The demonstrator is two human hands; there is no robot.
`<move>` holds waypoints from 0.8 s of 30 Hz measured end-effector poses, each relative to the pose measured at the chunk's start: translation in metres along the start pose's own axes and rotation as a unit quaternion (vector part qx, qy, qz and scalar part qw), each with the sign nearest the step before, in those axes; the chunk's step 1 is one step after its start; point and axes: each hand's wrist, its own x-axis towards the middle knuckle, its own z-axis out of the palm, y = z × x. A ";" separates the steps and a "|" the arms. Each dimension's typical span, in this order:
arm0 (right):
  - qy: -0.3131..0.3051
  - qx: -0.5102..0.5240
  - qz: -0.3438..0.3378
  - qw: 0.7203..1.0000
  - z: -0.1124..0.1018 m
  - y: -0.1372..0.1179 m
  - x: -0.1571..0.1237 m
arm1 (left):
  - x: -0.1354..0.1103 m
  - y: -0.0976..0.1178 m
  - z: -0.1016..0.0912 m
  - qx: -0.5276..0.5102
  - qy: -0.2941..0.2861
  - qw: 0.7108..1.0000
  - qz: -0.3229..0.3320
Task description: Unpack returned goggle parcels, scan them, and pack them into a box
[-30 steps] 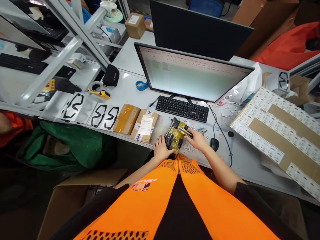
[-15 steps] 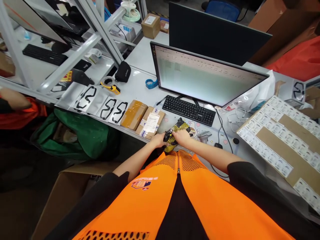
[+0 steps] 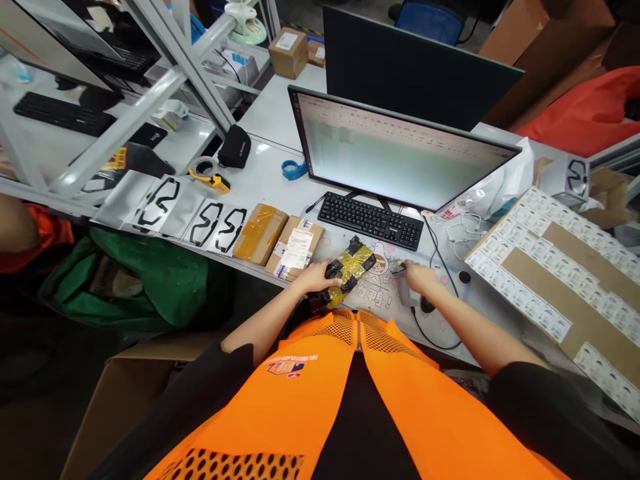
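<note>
A flat parcel (image 3: 354,263) wrapped in black plastic and yellow tape lies tilted at the desk's front edge. My left hand (image 3: 319,277) is closed on its near left end, thumb on top. To the right, my right hand (image 3: 420,277) has its fingers round a grey corded barcode scanner (image 3: 405,292), partly hidden by the hand. The scanner's cable trails off toward the desk edge. Beside the parcel, on the left, lies a brown box with a white label (image 3: 300,248).
A tape-covered box (image 3: 261,232) and several printed white packages (image 3: 200,223) line the front edge at left. Behind are a keyboard (image 3: 370,219) and monitor (image 3: 400,150). A label-covered cardboard sheet (image 3: 525,273) stands right. A green bag (image 3: 135,280) sits below left.
My right hand has left the parcel, moved right and closed on the scanner. My left hand keeps hold of the parcel, whose top now shows more. The view has shifted slightly.
</note>
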 end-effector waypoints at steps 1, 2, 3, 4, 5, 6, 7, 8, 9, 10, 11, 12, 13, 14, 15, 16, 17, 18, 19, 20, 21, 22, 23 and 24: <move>-0.013 0.039 0.009 0.999 0.013 -0.009 0.001 | 0.005 0.005 -0.002 -0.011 0.029 0.999 0.020; -0.024 0.071 0.017 0.997 0.026 -0.019 0.002 | 0.012 0.011 -0.002 -0.014 0.055 0.998 0.033; -0.030 0.094 0.025 0.995 0.037 -0.031 0.004 | 0.018 0.018 -0.002 -0.007 0.073 0.997 0.035; -0.032 0.107 0.034 0.993 0.047 -0.042 0.005 | 0.024 0.023 -0.001 0.006 0.080 0.996 0.029; -0.032 0.111 0.043 0.992 0.055 -0.053 0.005 | 0.029 0.029 0.001 0.020 0.081 0.996 0.019; -0.028 0.113 0.051 0.992 0.061 -0.062 0.004 | 0.032 0.033 0.003 0.033 0.080 0.996 0.007; -0.018 0.120 0.055 0.991 0.065 -0.069 0.002 | 0.035 0.035 0.006 0.040 0.079 0.996 -0.003; 0.001 0.133 0.054 0.990 0.068 -0.076 0.000 | 0.036 0.037 0.009 0.044 0.080 0.996 -0.009; 0.025 0.155 0.048 0.986 0.070 -0.082 -0.004 | 0.036 0.037 0.012 0.046 0.082 0.995 -0.012; 0.053 0.184 0.040 0.981 0.072 -0.088 -0.008 | 0.036 0.037 0.015 0.047 0.086 0.995 -0.013; 0.079 0.218 0.033 0.972 0.072 -0.094 -0.011 | 0.035 0.037 0.018 0.050 0.090 0.995 -0.016; 0.094 0.253 0.028 0.963 0.073 -0.100 -0.014 | 0.034 0.036 0.020 0.053 0.093 0.994 -0.019; 0.093 0.282 0.023 0.955 0.073 -0.107 -0.015 | 0.034 0.036 0.022 0.056 0.097 0.993 -0.023; 0.085 0.305 0.019 0.949 0.073 -0.114 -0.015 | 0.033 0.037 0.024 0.059 0.100 0.993 -0.026; 0.075 0.320 0.018 0.944 0.074 -0.121 -0.014 | 0.033 0.037 0.026 0.062 0.102 0.992 -0.029; 0.070 0.331 0.019 0.941 0.074 -0.127 -0.011 | 0.033 0.038 0.027 0.065 0.104 0.992 -0.032; 0.073 0.339 0.020 0.938 0.075 -0.132 -0.008 | 0.033 0.039 0.027 0.067 0.105 0.992 -0.034; 0.082 0.347 0.020 0.934 0.076 -0.135 -0.004 | 0.034 0.040 0.028 0.069 0.106 0.991 -0.036; 0.095 0.356 0.017 0.929 0.078 -0.136 0.000 | 0.034 0.040 0.028 0.070 0.107 0.991 -0.037; 0.108 0.369 0.011 0.923 0.080 -0.136 0.003 | 0.034 0.040 0.028 0.070 0.108 0.991 -0.038; 0.119 0.385 0.002 0.915 0.082 -0.135 0.006 | 0.035 0.040 0.028 0.069 0.108 0.991 -0.039; 0.131 0.404 -0.008 0.905 0.084 -0.133 0.008 | 0.035 0.039 0.029 0.067 0.110 0.991 -0.041; 0.144 0.422 -0.016 0.895 0.085 -0.130 0.010 | 0.035 0.038 0.029 0.065 0.111 0.991 -0.043; 0.157 0.439 -0.021 0.885 0.087 -0.128 0.010 | 0.036 0.037 0.031 0.063 0.113 0.991 -0.046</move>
